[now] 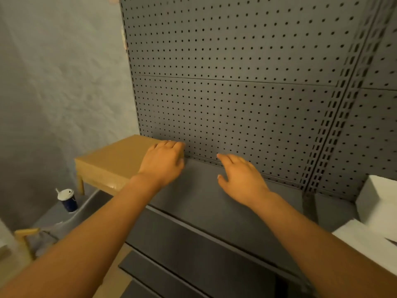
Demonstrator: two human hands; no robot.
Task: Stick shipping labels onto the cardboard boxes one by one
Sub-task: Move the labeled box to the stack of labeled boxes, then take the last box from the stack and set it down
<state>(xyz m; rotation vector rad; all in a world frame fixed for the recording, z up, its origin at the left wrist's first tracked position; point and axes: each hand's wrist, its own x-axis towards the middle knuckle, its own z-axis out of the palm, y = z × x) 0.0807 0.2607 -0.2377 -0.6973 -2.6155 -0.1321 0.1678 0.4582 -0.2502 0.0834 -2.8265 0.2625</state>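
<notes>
A flat brown cardboard box [111, 162] lies on the left end of a dark grey shelf [206, 203], its near corner jutting past the shelf's end. My left hand [163, 162] rests palm down on the box's right end, fingers curled over its far right edge against the pegboard. My right hand [240, 177] hovers over the bare shelf to the right of the box, fingers spread, holding nothing. No shipping label is visible.
A grey pegboard [236, 82] rises behind the shelf. White foam blocks [378, 203] sit at the right. Lower left stand a blue cup with a white lid [67, 200], a grey chair seat [64, 220] and a wooden frame [25, 235]. More dark shelves lie below.
</notes>
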